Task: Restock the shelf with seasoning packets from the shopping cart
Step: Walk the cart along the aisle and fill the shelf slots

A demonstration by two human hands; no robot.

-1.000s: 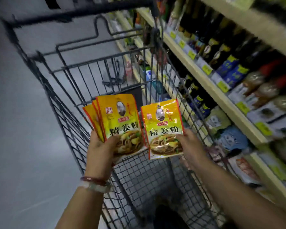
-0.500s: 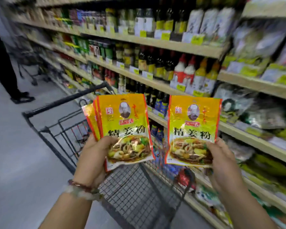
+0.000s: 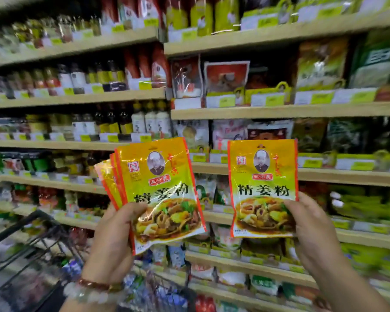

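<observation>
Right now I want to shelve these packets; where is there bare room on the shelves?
No bare patch shows. Every shelf tier is packed with bottles on the left and pouches on the right. The only open room is the air between the left hand and right hand.

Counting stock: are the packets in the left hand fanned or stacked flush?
Fanned: behind the front packet, staggered edges of others show left.

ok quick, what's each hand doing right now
Left hand: grips a fanned stack of seasoning packets.
Right hand: holds a single seasoning packet.
</observation>
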